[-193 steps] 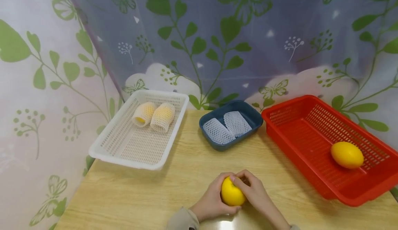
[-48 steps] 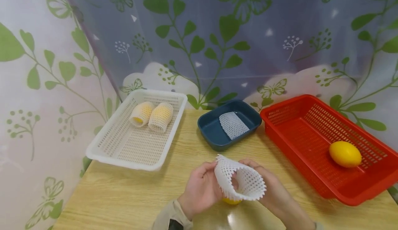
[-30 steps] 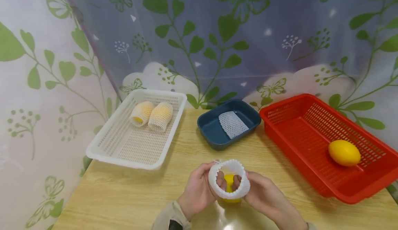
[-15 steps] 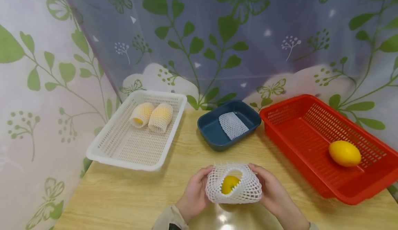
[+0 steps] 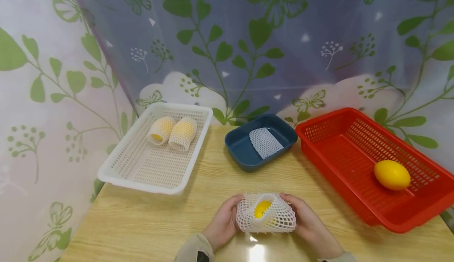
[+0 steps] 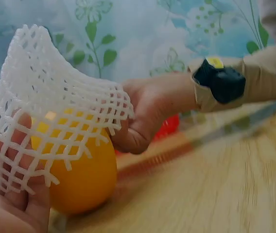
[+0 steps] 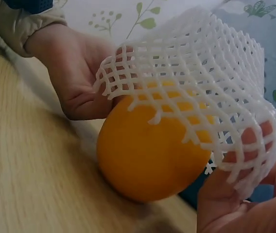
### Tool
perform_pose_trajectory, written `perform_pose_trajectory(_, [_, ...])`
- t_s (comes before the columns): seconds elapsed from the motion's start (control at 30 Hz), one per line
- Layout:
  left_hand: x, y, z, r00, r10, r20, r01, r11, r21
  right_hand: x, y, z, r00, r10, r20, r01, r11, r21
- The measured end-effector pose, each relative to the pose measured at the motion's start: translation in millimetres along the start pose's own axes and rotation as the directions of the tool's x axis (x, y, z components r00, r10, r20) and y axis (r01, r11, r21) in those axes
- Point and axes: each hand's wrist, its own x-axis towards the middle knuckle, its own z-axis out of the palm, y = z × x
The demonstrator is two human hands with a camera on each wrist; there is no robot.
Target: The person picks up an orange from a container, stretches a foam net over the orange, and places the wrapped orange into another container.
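Note:
Near the table's front edge, my left hand [image 5: 222, 220] and right hand [image 5: 312, 225] grip opposite sides of a white foam fruit net [image 5: 244, 214], stretching it wide. Some fingers are inside the mesh, as the left wrist view shows. Beneath and partly inside the net stands a yellow, lemon-like fruit [image 5: 261, 209]. In the right wrist view, the net [image 7: 191, 63] covers the top of the fruit [image 7: 147, 155], whose lower part is bare and near the wood. Whether any fingers touch the fruit is hard to tell.
A white basket [image 5: 142, 183] at the left holds two netted yellow fruits [image 5: 183, 134]. A blue tray [image 5: 241, 157] at the back contains one flat foam net [image 5: 265, 142]. On the right, a red basket [image 5: 340, 175] carries a bare yellow fruit [image 5: 391, 174].
Earlier both hands held the bare fruit and two nets lay in the blue tray. One net has since come into my hands, been spread open and lowered over the fruit.

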Motion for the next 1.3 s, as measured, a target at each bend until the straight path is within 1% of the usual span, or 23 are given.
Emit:
perform_pose_trajectory(0.1, [3.4, -0.9, -2.1, 1.0, 0.008, 0.001, -0.008, 1.0, 0.028, 5.7, 5, -3, 0.999, -0.024, -0.024, 0.023, 0.998, -0.052])
perform_pose_trajectory(0.2, [6.5, -0.1, -1.3, 1.0, 0.029, -0.001, -0.029, 0.998, 0.061, 9.7, 10, -4, 0.998, -0.055, -0.034, 0.05, 0.99, -0.131])
perform_pose_trajectory(0.3, [8.8, 0.0, 1.3, 0.997, 0.055, -0.06, -0.047, 0.99, 0.132, 13.0, 12, -4, 0.998, -0.058, -0.04, 0.049, 0.98, -0.191])
perform_pose_trajectory(0.37, [10.4, -2.0, 5.2, 0.987, 0.095, -0.126, -0.066, 0.973, 0.221, 13.6, 12, -2, 0.996, -0.06, -0.064, 0.044, 0.972, -0.232])
perform_pose_trajectory(0.43, [11.8, -4.4, 8.1, 0.971, 0.155, -0.181, -0.087, 0.938, 0.336, 15.0, 13, 0, 0.991, -0.083, -0.101, 0.05, 0.955, -0.293])
perform_pose_trajectory(0.47, [12.4, -5.9, 9.3, 0.962, 0.19, -0.196, -0.099, 0.913, 0.395, 15.6, 13, 2, 0.986, -0.108, -0.126, 0.06, 0.941, -0.333])
perform_pose_trajectory(0.5, [12.9, -7.1, 10.4, 0.953, 0.226, -0.204, -0.111, 0.881, 0.459, 16.0, 14, 3, 0.98, -0.132, -0.15, 0.067, 0.923, -0.38])
perform_pose_trajectory(0.57, [13.8, -9.6, 11.6, 0.937, 0.292, -0.19, -0.142, 0.819, 0.556, 17.0, 16, 6, 0.963, -0.177, -0.201, 0.066, 0.884, -0.464])
perform_pose_trajectory(0.63, [13.7, -11.5, 12.0, 0.917, 0.365, -0.16, -0.188, 0.751, 0.632, 17.5, 17, 9, 0.946, -0.219, -0.241, 0.063, 0.85, -0.523])
perform_pose_trajectory(0.67, [13.4, -12.3, 12.0, 0.905, 0.401, -0.142, -0.214, 0.717, 0.663, 17.8, 17, 10, 0.938, -0.233, -0.255, 0.062, 0.839, -0.541])
perform_pose_trajectory(0.7, [12.8, -12.7, 12.3, 0.888, 0.441, -0.127, -0.241, 0.683, 0.689, 18.0, 17, 10, 0.932, -0.245, -0.267, 0.059, 0.83, -0.555])
perform_pose_trajectory(0.73, [12.7, -13.6, 12.4, 0.87, 0.48, -0.115, -0.271, 0.66, 0.701, 18.2, 17, 11, 0.926, -0.253, -0.28, 0.057, 0.827, -0.56])
perform_pose_trajectory(0.77, [12.5, -14.5, 12.7, 0.845, 0.525, -0.105, -0.299, 0.626, 0.72, 18.4, 18, 12, 0.919, -0.267, -0.29, 0.06, 0.821, -0.568])
perform_pose_trajectory(0.83, [12.0, -16.5, 13.2, 0.793, 0.604, -0.08, -0.359, 0.569, 0.739, 18.6, 18, 12, 0.908, -0.283, -0.308, 0.059, 0.816, -0.575])
perform_pose_trajectory(0.9, [11.0, -19.1, 13.2, 0.739, 0.674, -0.018, -0.453, 0.516, 0.727, 19.1, 19, 13, 0.904, -0.285, -0.318, 0.056, 0.818, -0.573])
perform_pose_trajectory(0.97, [9.7, -21.5, 12.8, 0.686, 0.721, 0.1, -0.567, 0.444, 0.694, 19.5, 20, 12, 0.902, -0.283, -0.327, 0.052, 0.821, -0.568])
perform_pose_trajectory(1.0, [9.1, -22.5, 12.2, 0.654, 0.734, 0.182, -0.628, 0.393, 0.671, 19.8, 21, 12, 0.901, -0.281, -0.329, 0.05, 0.823, -0.566])
perform_pose_trajectory(1.07, [7.4, -24.4, 10.8, 0.6, 0.714, 0.361, -0.723, 0.291, 0.626, 20.2, 22, 12, 0.902, -0.277, -0.331, 0.045, 0.822, -0.567])
perform_pose_trajectory(1.1, [6.7, -24.9, 10.4, 0.582, 0.682, 0.443, -0.754, 0.251, 0.607, 20.4, 22, 12, 0.9, -0.282, -0.333, 0.045, 0.82, -0.571])
perform_pose_trajectory(1.13, [6.3, -25.3, 10.1, 0.576, 0.645, 0.502, -0.769, 0.219, 0.6, 20.7, 23, 12, 0.897, -0.289, -0.336, 0.048, 0.817, -0.574])
perform_pose_trajectory(1.2, [5.4, -26.5, 9.5, 0.575, 0.579, 0.578, -0.772, 0.149, 0.618, 21.7, 25, 12, 0.888, -0.317, -0.333, 0.061, 0.799, -0.599])
perform_pose_trajectory(1.27, [4.8, -27.5, 9.8, 0.602, 0.53, 0.597, -0.746, 0.109, 0.657, 22.6, 26, 13, 0.875, -0.364, -0.318, 0.084, 0.763, -0.641])
perform_pose_trajectory(1.3, [5.3, -28.0, 9.9, 0.608, 0.52, 0.6, -0.735, 0.083, 0.673, 22.9, 27, 14, 0.867, -0.393, -0.308, 0.097, 0.738, -0.668])
